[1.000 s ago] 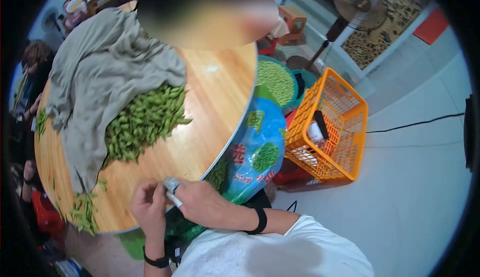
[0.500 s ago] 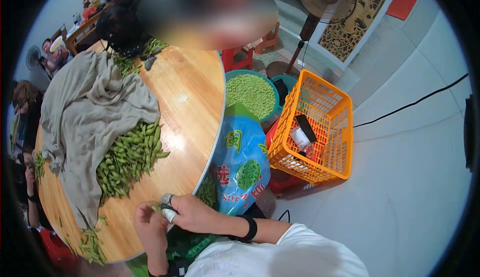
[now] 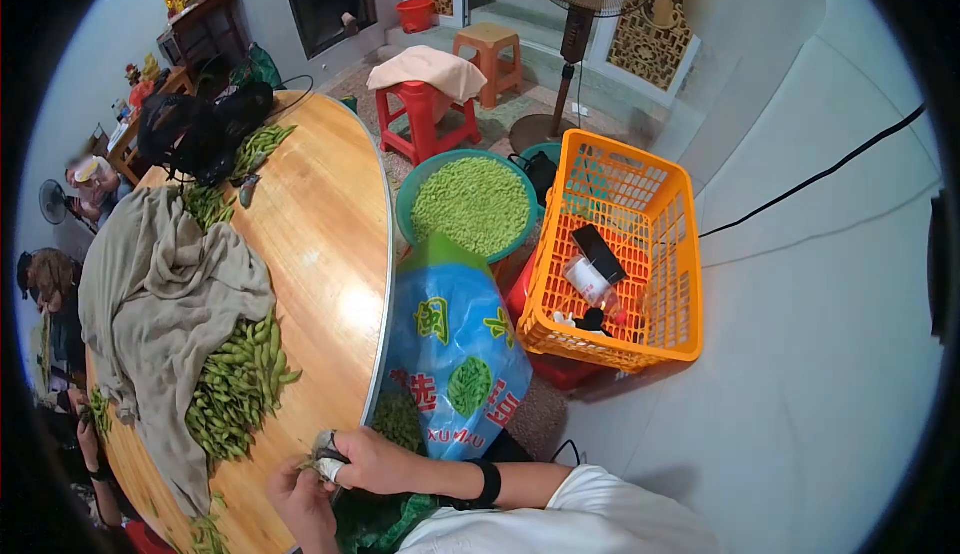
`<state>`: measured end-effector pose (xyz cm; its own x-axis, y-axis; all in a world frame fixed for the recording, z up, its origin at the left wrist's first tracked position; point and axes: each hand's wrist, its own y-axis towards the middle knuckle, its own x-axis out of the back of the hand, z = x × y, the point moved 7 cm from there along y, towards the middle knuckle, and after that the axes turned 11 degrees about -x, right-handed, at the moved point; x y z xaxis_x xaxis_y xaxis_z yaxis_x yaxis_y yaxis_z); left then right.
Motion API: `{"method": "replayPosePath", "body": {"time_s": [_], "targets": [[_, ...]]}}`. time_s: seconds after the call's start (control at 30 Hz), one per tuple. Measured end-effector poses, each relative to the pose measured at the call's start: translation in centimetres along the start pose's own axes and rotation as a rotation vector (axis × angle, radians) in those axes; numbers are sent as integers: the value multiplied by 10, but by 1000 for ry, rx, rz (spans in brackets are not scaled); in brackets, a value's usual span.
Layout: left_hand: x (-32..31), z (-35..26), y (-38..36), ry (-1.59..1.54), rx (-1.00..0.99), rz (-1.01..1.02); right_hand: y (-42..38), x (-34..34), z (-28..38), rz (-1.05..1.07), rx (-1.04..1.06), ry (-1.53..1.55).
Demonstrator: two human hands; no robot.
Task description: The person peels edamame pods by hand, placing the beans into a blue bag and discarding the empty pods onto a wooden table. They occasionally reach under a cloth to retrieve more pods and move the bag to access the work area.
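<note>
At the near edge of the wooden table [image 3: 330,254], my left hand [image 3: 303,499] pinches a small green pod [image 3: 308,463], partly hidden by the fingers. My right hand [image 3: 375,462], with white and grey wrapping on its fingers, meets the left at the same pod. A pile of green pods [image 3: 235,394] lies on the table beyond my hands, partly under a grey-beige cloth [image 3: 170,284]. Just right of the table edge stands a blue printed bag [image 3: 460,344], with a teal basin of shelled beans [image 3: 470,204] behind it.
An orange crate [image 3: 690,274] holding a black box and a clear container stands right of the bag. Behind are a standing fan [image 3: 575,44], a red stool [image 3: 425,119] and a brown stool [image 3: 490,59]. Black bags [image 3: 200,134] lie at the table's far end. Other people sit at left.
The view has shifted, so the table appears further left and the stools now show. My hands remain together at the table edge, slightly lower in view. The blurred area at the top has gone.
</note>
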<state>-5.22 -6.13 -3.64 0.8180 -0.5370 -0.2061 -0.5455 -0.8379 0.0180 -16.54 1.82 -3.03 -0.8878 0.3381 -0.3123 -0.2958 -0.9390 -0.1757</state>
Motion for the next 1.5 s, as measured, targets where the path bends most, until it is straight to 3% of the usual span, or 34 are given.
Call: {"method": "replayPosePath", "body": {"time_s": [0.1, 0.17, 0.23, 0.37, 0.43, 0.57, 0.63, 0.77, 0.8, 0.93, 1.07, 1.13, 1.23, 1.33, 1.5], "targets": [[-2, 6, -4, -15, 32, -28, -3, 6, 0, -41, 32, -30], [-4, 7, -7, -3, 22, -43, -7, 8, 8, -129, 154, -299], [-6, -16, -7, 301, -331, -22, -9, 8, 12, -134, 124, -390], [-6, -22, -16, 417, -233, 70, -6, 6, 6, -182, 189, -430], [-10, -21, -22, 452, -217, 159, -6, 4, 5, -108, 122, -478], [-7, -20, -27, 306, -102, 145, -5, -3, 4, -8, 78, -329], [-6, -19, -31, 248, -45, 115, -4, -5, -10, 163, -209, -116], [-16, -23, -24, 149, -251, 382, -13, -4, -21, 186, -519, 274], [-23, -35, -21, 355, -504, 492, -13, -5, -25, 197, -512, 345], [-20, -28, -21, 387, -307, 487, -19, -8, -29, 150, -536, 469], [-23, -29, -23, 391, -368, 554, -18, -4, -25, 46, -472, 402], [-19, -5, -25, 179, -144, 535, -18, 0, -20, -21, -431, 310], [-15, 0, -29, 20, -86, 380, -22, 3, -19, -70, -421, 234], [-13, -1, -31, -17, 50, 400, -24, 0, -16, -110, -380, 148], [-14, -10, -31, -12, -16, 424, -23, 0, -13, -150, -323, 9]]}}
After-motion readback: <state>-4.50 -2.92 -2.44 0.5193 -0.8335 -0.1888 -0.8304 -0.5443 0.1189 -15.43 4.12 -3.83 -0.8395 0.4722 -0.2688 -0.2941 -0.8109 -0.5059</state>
